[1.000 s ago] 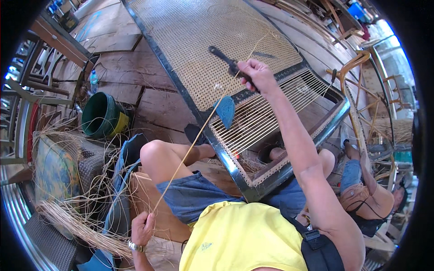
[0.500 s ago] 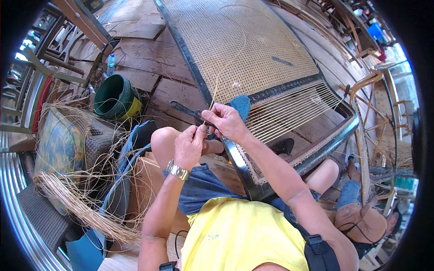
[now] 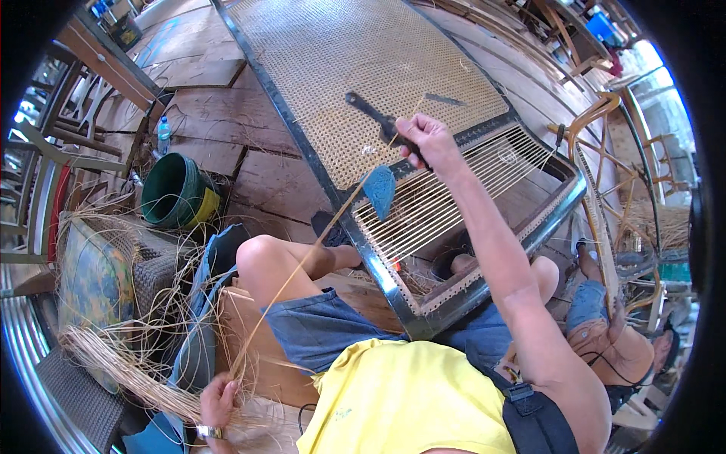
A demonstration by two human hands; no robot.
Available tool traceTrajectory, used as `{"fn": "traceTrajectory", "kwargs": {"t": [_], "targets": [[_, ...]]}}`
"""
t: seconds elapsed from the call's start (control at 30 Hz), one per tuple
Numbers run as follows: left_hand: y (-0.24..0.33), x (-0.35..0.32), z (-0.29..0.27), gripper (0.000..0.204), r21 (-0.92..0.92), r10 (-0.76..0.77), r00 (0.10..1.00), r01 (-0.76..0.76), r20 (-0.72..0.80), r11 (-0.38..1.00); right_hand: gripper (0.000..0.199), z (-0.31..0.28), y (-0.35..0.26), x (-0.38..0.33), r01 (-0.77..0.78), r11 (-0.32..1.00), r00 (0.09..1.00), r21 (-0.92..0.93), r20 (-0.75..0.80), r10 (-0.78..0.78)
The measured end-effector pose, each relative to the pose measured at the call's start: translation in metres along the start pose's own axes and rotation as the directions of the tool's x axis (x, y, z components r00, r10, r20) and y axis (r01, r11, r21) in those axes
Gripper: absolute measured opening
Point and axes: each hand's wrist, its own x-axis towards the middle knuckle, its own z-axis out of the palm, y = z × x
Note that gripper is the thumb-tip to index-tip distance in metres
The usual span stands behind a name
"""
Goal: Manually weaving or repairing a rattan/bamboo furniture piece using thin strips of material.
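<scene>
The left hand (image 3: 219,405) is low, beside the person's hip, with the fingers closed around one long cane strand (image 3: 302,265). Just to the outer side of this hand lies a loose bundle of cane strips (image 3: 113,363) on the floor — too many to count. From the left hand the strand runs up and forward, over the bare knee, to the right hand (image 3: 427,140), which is stretched out above the frame. The right hand is closed on a dark awl-like tool (image 3: 374,113) and, it seems, also on the far end of the strand; whether the strand is pinched between the fingers there, the picture does not show clearly.

To do this step well, the person should keep the strand tight and flat between both hands, without a twist, and pull it in a straight line with the row, so it does not rub on the frame edge or break.

Under the right hand there is one chair frame (image 3: 484,287) with a woven cane panel (image 3: 370,68); the part near the person has only parallel strands. One blue pad (image 3: 380,189) lies just below the right hand. Further to the left of the left hand stand one green bucket (image 3: 175,193) and, behind it, one plastic bottle (image 3: 163,135).
</scene>
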Motion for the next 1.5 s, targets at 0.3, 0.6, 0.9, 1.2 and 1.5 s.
{"fn": "traceTrajectory", "kwargs": {"t": [0.3, 0.6, 0.9, 1.2, 1.5], "targets": [[0.273, 0.081, 0.055, 0.075, -0.485, 0.642, 0.763, -0.538, 0.068, 0.690, 0.030, 0.093, 0.038, -0.059, 0.042, 0.999, 0.997, -0.020, 0.069, -0.040], [0.266, 0.134, 0.152, 0.033, -0.104, 0.687, 0.705, -0.707, -0.175, 0.699, 0.027, 0.103, 0.048, -0.064, -0.068, 0.997, 0.989, 0.041, 0.137, 0.062], [0.063, 0.027, 0.021, 0.019, 0.231, 0.485, 0.867, -0.451, -0.117, 0.862, 0.027, -0.037, -0.011, 0.012, 0.096, 0.987, 0.991, 0.128, -0.105, -0.083], [0.219, 0.001, -0.015, 0.067, -0.347, 0.644, 0.638, -0.770, -0.423, 0.535, 0.030, 0.049, 0.018, -0.046, 0.068, 0.989, 0.998, -0.130, -0.005, -0.069], [0.285, 0.155, 0.163, 0.037, -0.423, 0.486, 0.874, -0.437, 0.009, 0.794, 0.028, 0.107, 0.054, -0.063, 0.102, 0.991, 0.992, -0.088, 0.085, -0.094]]}}
